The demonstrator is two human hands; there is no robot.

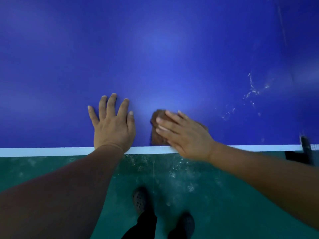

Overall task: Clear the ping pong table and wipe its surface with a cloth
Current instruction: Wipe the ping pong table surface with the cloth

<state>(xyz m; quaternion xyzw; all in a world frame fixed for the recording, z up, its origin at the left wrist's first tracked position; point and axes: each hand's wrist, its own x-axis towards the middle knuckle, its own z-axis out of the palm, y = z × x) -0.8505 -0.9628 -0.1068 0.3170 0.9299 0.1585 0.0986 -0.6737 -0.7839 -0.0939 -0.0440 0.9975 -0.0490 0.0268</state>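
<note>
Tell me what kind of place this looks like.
Probably a table tennis hall or sports room. A blue ping pong table with a white edge line, a net clamp at its side, and a scuffed green sports floor suggest it.

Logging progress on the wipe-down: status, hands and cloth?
Left hand flat on blue table, fingers spread. Right hand presses brown cloth near white edge line. White specks on the surface to the right.
</note>
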